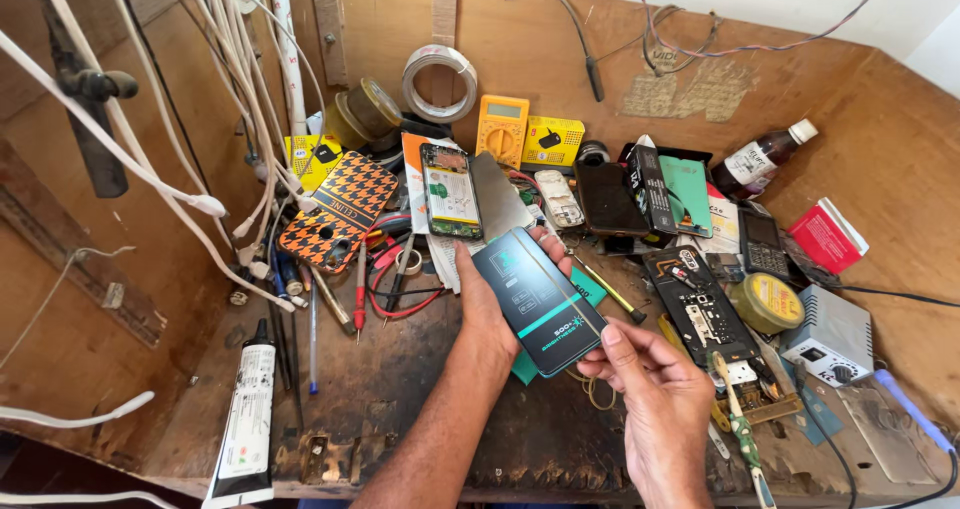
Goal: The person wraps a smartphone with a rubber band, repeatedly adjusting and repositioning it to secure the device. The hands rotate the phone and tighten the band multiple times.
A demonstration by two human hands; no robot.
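Observation:
My left hand (487,304) grips a flat dark phone screen panel (538,299) with teal markings, held tilted above the wooden bench (370,389). The fingers wrap its far edge. My right hand (645,384) meets the panel's near right corner, thumb pressing on its edge. An opened phone (450,191) with its insides showing lies just beyond the panel. A second opened phone body (700,309) rests to the right of my hands.
A yellow multimeter (501,128), a tape roll (439,82), an orange patterned phone case (340,212) and a brown bottle (762,157) crowd the back. A white glue tube (247,419) lies front left. A solder tin (765,303) and a grey power unit (830,334) sit right. White cables (150,169) hang left.

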